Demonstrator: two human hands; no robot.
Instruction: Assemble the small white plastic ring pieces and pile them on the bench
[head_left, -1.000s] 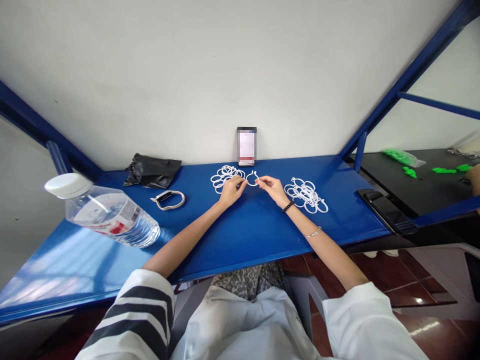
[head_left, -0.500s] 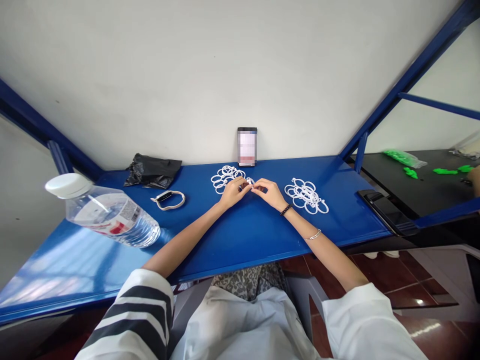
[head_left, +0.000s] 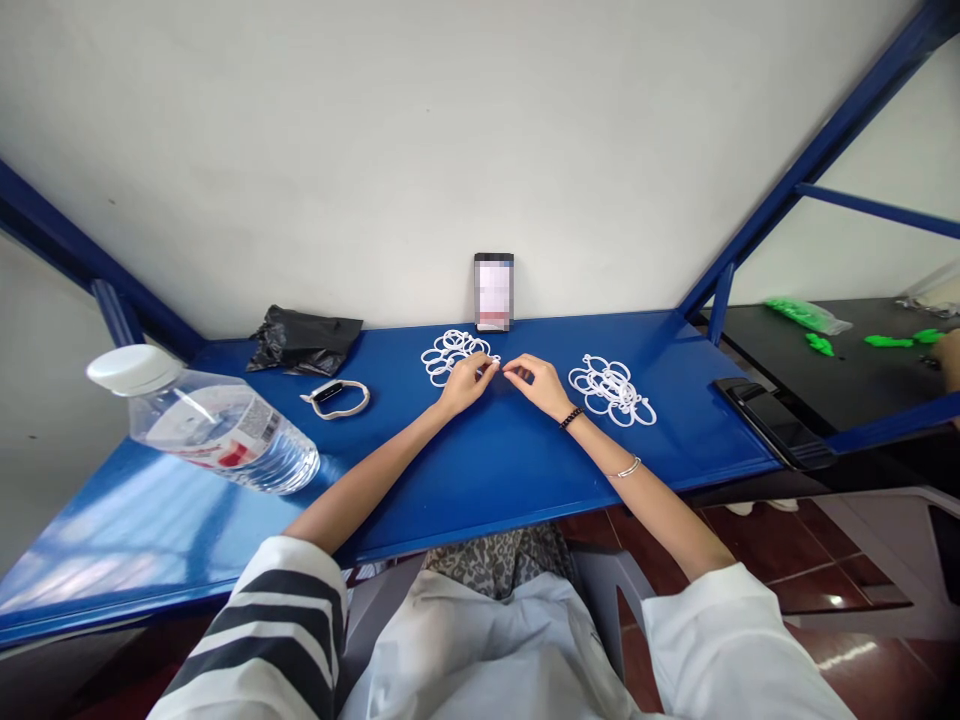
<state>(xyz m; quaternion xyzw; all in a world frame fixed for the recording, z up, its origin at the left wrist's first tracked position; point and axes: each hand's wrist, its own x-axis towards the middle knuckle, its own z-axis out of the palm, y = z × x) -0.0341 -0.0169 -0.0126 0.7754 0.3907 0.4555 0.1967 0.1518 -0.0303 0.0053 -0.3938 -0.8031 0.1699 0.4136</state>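
Observation:
My left hand (head_left: 466,380) and my right hand (head_left: 534,381) meet fingertip to fingertip over the blue table (head_left: 487,460), both pinching one small white plastic ring (head_left: 499,364) that is mostly hidden between the fingers. A pile of white rings (head_left: 450,353) lies just behind my left hand. A second, looser pile of white rings (head_left: 611,390) lies to the right of my right wrist, which wears a dark bead bracelet.
A phone (head_left: 493,291) leans upright against the wall behind the hands. A black bag (head_left: 304,342) and a smartwatch (head_left: 337,398) lie to the left. A large water bottle (head_left: 210,425) stands near left. A dark table (head_left: 825,390) with green parts adjoins on the right.
A second ago the ring was held open and plainly visible between the hands. The hands have since closed together and the ring is squeezed between the fingertips.

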